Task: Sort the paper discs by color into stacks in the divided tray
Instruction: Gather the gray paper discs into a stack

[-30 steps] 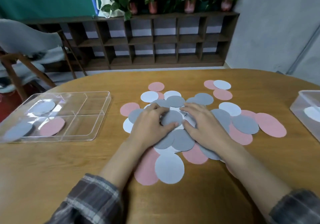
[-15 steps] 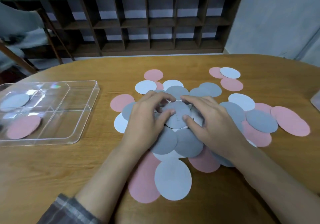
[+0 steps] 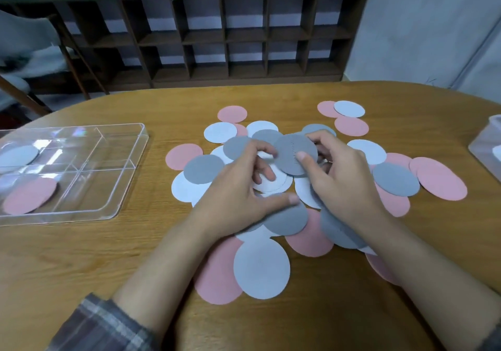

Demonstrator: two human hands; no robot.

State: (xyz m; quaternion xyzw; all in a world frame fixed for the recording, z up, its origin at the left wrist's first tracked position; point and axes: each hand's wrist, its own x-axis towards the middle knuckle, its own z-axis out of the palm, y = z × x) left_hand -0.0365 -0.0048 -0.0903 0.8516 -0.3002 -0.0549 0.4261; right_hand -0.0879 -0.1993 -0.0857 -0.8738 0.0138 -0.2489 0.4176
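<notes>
A loose pile of pink, grey and pale blue paper discs [image 3: 261,266] covers the middle of the wooden table. My right hand [image 3: 344,185] pinches a grey disc [image 3: 290,147], thumb on its face, and holds it tilted just above the pile. My left hand [image 3: 235,198] lies over the pile with relaxed fingers; its index fingertip touches the raised disc's left edge and its thumb rests on another grey disc [image 3: 287,220]. The clear divided tray [image 3: 89,188] sits at the left, holding a pale blue disc [image 3: 19,155] in a far compartment and a pink disc [image 3: 29,196] in a near one.
A clear plastic container [image 3: 485,147] stands at the right table edge. Behind the table are a dark wooden shelf unit [image 3: 244,36] and a chair [image 3: 35,52] at the left. Bare wood lies between the tray and the pile.
My right hand has lifted the grey disc off the pile's centre and tilted it up. My left hand has opened its fingers. The camera has tipped down.
</notes>
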